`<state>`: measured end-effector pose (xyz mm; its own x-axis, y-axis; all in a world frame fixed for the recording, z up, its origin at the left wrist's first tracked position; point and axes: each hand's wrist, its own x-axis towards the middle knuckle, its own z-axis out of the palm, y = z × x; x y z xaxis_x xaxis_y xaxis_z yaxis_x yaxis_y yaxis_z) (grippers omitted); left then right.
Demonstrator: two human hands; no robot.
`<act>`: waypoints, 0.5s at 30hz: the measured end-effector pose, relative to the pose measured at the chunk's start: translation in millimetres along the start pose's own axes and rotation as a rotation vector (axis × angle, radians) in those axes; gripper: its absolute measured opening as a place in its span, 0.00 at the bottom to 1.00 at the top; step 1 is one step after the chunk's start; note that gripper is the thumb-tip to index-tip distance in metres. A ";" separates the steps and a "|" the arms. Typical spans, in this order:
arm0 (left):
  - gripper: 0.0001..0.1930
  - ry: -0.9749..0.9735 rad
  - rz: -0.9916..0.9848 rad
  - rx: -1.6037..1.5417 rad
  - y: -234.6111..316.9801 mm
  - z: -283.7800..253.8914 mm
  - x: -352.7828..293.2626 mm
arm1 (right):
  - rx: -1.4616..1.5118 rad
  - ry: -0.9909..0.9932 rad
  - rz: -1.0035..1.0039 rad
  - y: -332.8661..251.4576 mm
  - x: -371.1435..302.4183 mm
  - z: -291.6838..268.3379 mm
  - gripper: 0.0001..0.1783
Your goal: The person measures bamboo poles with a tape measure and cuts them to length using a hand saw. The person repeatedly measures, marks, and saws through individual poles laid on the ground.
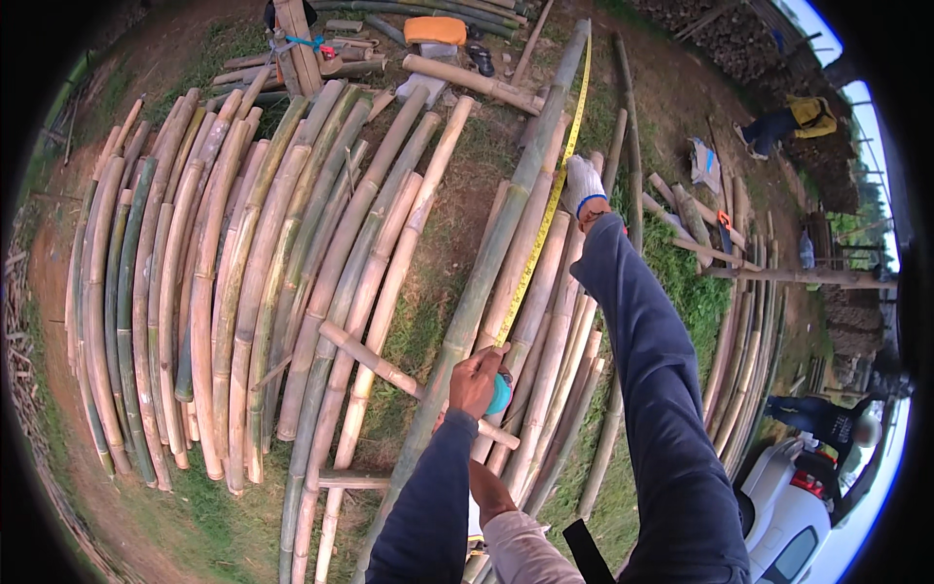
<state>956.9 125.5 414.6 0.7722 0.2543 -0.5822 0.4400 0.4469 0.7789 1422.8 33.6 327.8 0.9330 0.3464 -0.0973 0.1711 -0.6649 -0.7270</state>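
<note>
A yellow tape measure (535, 258) runs out along a long green bamboo pole (506, 229), reaching toward its far end. My bare left hand (474, 382) closes round the near end of the tape, above the pole. A teal rounded thing (500, 394) shows beside that hand; whether it is the tape's case I cannot tell. Farther along, my right hand (586, 185), in a white glove, has its fingers curled at the tape's right edge, where the tape bends slightly. Between my forearms appear bare skin and a pale cuff (525, 545); whose limb is unclear.
Many bamboo poles (263, 282) lie side by side at left, with more (550, 360) under my hands. A short crosspiece (375, 360) lies across the ground. An orange-handled saw (725, 229) is at right. Two people (803, 117) (827, 423) and a white vehicle (788, 506) stand beyond.
</note>
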 end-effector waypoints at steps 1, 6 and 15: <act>0.18 0.006 -0.014 0.010 -1.0 0.6 2.4 | 0.102 0.009 0.084 2.3 4.4 -1.4 0.08; 0.19 0.019 0.002 -0.066 -5.3 8.6 27.6 | -0.339 0.069 -0.362 67.7 55.5 10.5 0.09; 0.20 -0.015 -0.031 -0.057 -2.6 19.2 38.8 | 0.467 0.087 0.021 92.8 79.7 6.6 0.15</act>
<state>994.5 117.7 394.4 0.7656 0.2264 -0.6022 0.4375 0.5031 0.7453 1511.0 3.8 248.1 0.9612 0.2663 -0.0721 0.0101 -0.2952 -0.9554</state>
